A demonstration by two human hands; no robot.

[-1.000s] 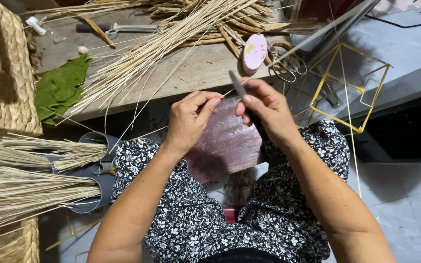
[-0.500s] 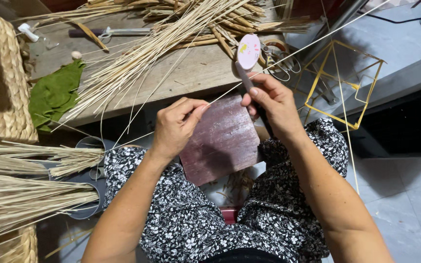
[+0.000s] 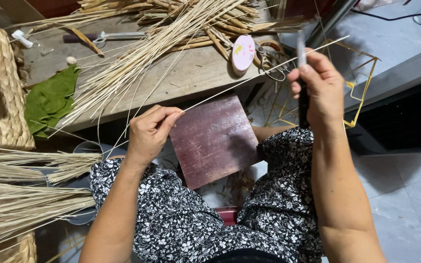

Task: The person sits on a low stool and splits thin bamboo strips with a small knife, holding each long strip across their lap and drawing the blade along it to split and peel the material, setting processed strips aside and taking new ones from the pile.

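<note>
Left hand (image 3: pixel 149 134) pinches thin pale straw strip (image 3: pixel 249 80) over dark red square board (image 3: pixel 215 139); right hand (image 3: pixel 315 85) fisted round dark-handled blade (image 3: pixel 302 92), possibly a knife, mostly hidden

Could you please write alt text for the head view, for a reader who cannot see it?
A seated person's left hand pinches a thin straw over a dark red board on the lap, while the right hand holds a dark knife upright. A wooden table strewn with straw lies ahead.

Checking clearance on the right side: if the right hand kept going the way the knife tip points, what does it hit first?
The right hand holds a knife with its tip pointing up-frame, away from the body. Straight on, the first thing looks like the dark metal pole past the table end; depth is unclear, so it might pass beside it.
</note>
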